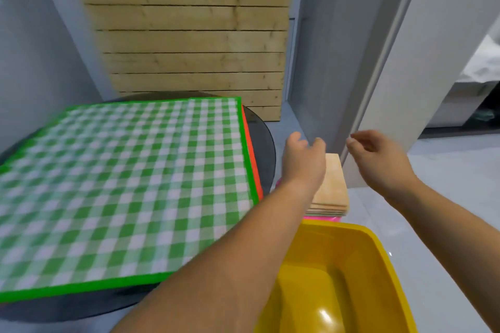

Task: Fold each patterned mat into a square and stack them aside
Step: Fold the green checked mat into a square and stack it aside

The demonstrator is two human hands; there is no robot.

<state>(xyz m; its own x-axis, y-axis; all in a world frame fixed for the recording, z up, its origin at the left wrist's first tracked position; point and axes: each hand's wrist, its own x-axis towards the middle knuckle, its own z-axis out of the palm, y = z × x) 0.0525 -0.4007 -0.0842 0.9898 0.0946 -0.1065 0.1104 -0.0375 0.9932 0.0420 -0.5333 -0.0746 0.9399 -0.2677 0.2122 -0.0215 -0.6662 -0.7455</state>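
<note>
A green and white checked mat [121, 184] with a green border lies flat on a dark round table [263, 143]. The orange edge of another mat [253, 159] shows under its right side. To the right of the table sits a stack of folded mats [334, 186], pale orange on top and pink at the bottom. My left hand [304, 161] hovers over the stack with fingers loosely curled, holding nothing. My right hand [378, 158] is raised just right of the stack, fingers loosely bent and empty.
A yellow plastic tub [373, 251] stands at the lower right, in front of the stack. A wooden slatted panel [189, 35] leans behind the table. A white door frame [378, 62] rises at the right over a grey floor [446, 197].
</note>
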